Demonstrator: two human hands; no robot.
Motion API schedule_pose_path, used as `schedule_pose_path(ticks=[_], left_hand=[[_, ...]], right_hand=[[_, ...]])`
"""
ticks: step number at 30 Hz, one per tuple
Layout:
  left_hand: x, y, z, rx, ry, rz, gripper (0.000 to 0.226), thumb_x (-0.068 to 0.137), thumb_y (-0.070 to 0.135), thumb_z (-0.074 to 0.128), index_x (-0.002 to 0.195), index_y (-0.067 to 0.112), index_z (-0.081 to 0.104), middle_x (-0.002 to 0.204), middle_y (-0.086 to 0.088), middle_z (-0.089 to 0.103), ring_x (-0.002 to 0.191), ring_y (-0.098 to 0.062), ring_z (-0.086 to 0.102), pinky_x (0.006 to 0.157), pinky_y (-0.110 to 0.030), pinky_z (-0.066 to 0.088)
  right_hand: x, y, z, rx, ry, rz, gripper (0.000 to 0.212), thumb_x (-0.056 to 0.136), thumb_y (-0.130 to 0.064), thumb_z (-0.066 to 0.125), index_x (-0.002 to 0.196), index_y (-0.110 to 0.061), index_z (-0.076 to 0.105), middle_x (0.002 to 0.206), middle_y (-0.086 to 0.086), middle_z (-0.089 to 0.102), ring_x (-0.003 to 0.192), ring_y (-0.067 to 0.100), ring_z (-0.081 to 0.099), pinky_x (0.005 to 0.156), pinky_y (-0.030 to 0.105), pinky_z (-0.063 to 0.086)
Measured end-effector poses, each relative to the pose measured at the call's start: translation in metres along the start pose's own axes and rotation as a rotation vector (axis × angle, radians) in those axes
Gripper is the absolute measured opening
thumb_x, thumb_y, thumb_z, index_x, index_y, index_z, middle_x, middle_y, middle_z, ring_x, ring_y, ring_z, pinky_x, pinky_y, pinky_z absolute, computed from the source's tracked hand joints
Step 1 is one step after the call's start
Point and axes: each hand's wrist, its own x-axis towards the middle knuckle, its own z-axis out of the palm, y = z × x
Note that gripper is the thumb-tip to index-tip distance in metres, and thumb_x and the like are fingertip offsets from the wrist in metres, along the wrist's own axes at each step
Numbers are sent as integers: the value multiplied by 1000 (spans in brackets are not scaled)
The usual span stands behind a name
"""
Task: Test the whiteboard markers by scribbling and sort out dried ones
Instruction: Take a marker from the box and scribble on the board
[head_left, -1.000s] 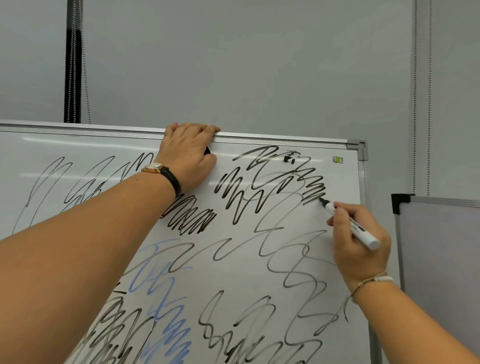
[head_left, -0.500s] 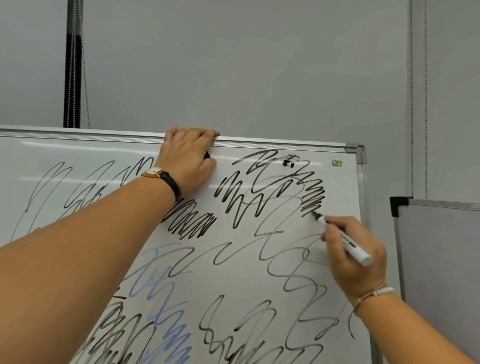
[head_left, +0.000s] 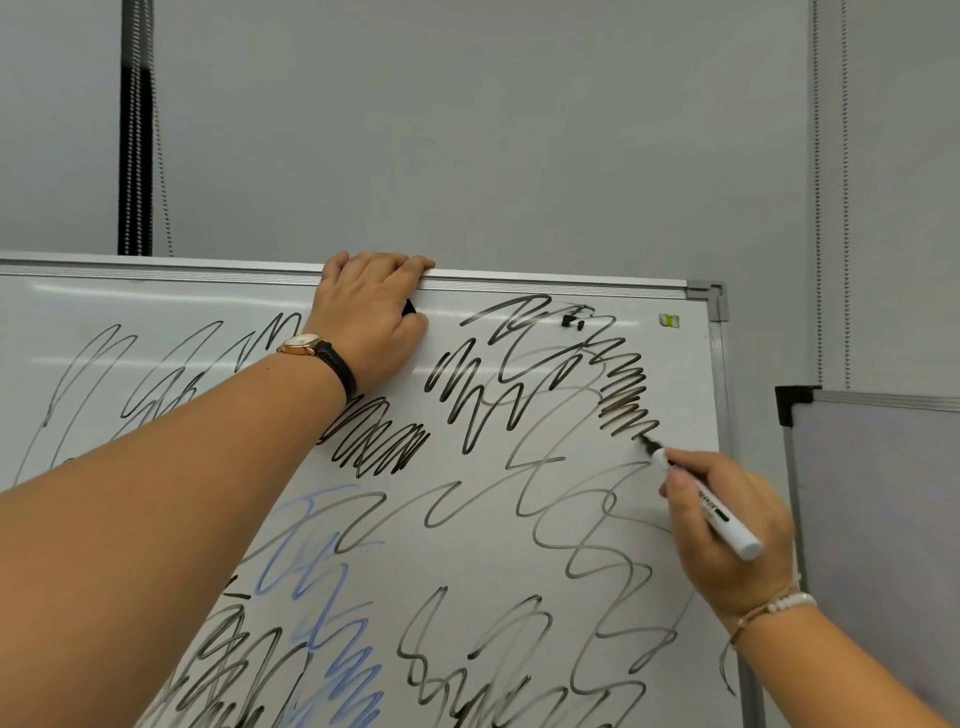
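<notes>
While my right hand (head_left: 719, 564) pinches the marker (head_left: 712, 506), I scribble.
My left hand (head_left: 371, 312) curls over the whiteboard (head_left: 467, 561) rail; I'd press lightly, judging ink darkness.

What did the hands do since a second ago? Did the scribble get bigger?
The right hand slid the marker downward, so the thick black scribble grew longer at its lower end. Nothing was picked up or let go. The left hand still grips the top edge of the whiteboard.
</notes>
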Motion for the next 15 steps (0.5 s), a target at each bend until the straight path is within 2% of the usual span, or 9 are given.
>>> schedule_pose_path(ticks=[3, 6, 8, 10, 13, 15], left_hand=[[0, 0, -1, 3, 7, -1, 66, 77, 33, 30, 141, 23, 40, 134, -1, 48, 130, -21, 33, 114, -39, 4], [0, 0, 0, 5, 5, 3, 65, 78, 34, 30, 141, 23, 39, 134, -1, 48, 130, -21, 33, 115, -39, 4], [1, -1, 0, 4, 7, 5, 65, 78, 34, 30, 141, 23, 39, 134, -1, 48, 130, -21, 33, 115, -39, 4], [1, -1, 0, 3, 13, 4, 65, 78, 33, 31, 141, 23, 40, 133, -1, 48, 129, -21, 34, 115, -39, 4], [1, 0, 1, -1, 16, 4, 64, 78, 33, 31, 140, 22, 41, 133, -1, 49, 129, -21, 34, 115, -40, 5], [1, -1, 2, 0, 20, 6, 64, 78, 33, 31, 140, 22, 41, 133, -1, 49, 129, -21, 34, 115, -40, 4]], right_hand=[[4, 7, -3, 23, 69, 179, 43, 89, -38, 39, 90, -4, 66, 68, 7, 64, 54, 19, 55, 52, 24, 43], [1, 7, -3, 15, 21, 94, 41, 90, -35, 41, 93, -3, 66, 71, 6, 66, 59, 21, 59, 55, 32, 49], [4, 7, -3, 36, 68, 180, 44, 90, -40, 39, 95, -5, 66, 70, 7, 65, 59, 24, 59, 53, 36, 51], [9, 7, -2, 46, 92, 227, 45, 90, -42, 38, 96, -6, 65, 70, 7, 65, 60, 26, 59, 52, 35, 50], [18, 6, 0, 40, 64, 171, 45, 90, -41, 39, 95, -5, 65, 71, 8, 65, 60, 24, 59, 51, 33, 49], [26, 7, 3, 79, 155, 300, 49, 87, -46, 37, 96, -6, 64, 72, 9, 65, 61, 28, 59, 52, 34, 48]])
